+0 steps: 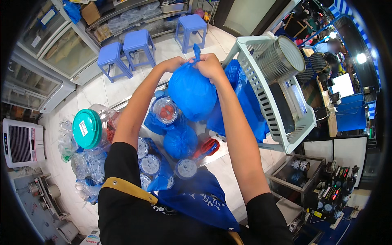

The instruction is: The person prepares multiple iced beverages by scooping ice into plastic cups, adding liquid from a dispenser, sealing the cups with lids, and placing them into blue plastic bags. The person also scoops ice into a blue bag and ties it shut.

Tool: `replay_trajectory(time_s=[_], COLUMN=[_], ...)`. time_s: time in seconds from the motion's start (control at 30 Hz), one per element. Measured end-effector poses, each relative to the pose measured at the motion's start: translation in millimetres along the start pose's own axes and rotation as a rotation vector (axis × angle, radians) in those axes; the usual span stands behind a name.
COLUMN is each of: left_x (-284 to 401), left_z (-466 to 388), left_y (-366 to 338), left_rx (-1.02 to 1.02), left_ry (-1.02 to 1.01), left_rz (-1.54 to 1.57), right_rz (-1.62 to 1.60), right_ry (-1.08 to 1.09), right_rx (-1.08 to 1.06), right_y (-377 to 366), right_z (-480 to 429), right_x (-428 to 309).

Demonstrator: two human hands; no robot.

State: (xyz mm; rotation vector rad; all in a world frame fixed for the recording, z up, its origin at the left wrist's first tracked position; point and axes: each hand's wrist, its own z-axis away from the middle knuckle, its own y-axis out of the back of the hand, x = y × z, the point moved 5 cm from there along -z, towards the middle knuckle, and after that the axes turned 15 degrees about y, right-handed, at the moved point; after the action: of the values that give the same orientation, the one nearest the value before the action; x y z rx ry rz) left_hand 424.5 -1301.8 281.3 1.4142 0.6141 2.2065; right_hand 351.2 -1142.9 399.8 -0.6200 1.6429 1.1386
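Both my hands are at the twisted neck of a full blue plastic bag (193, 92), raised above a metal table. My left hand (174, 64) grips the neck from the left, its fingertips partly hidden. My right hand (209, 65) pinches it from the right, and a short blue end sticks up between the hands. Below the bag stands a clear lidded cup (165, 110) with red pieces inside. A second knotted blue bag (180, 141) lies nearer my body, beside a lidded container (186, 168) and a red object (211, 146). More round-lidded containers (150, 164) sit in a blue bag at the left.
A clear jar with a green lid (88, 129) stands left of my forearm. To the right, a pale plastic rack (260, 82) holds a large metal can (281, 59). Blue stools (139, 41) stand beyond the table, near glass-door refrigerators (69, 50). People are in the far right background.
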Motion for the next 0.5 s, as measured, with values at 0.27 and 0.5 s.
replay_trajectory(time_s=[0.27, 0.5], left_x=[-0.7, 21.0], left_z=[1.1, -13.2], left_y=[10.7, 10.1], left_rx=[0.033, -0.048], left_ry=[0.36, 0.476], left_rz=[0.207, -0.02], right_rz=[0.059, 0.062], right_ry=[0.054, 0.274], right_rx=[0.063, -0.178], right_y=[-17.6, -7.7], right_z=[4.8, 21.7], right_x=[24.1, 11.0])
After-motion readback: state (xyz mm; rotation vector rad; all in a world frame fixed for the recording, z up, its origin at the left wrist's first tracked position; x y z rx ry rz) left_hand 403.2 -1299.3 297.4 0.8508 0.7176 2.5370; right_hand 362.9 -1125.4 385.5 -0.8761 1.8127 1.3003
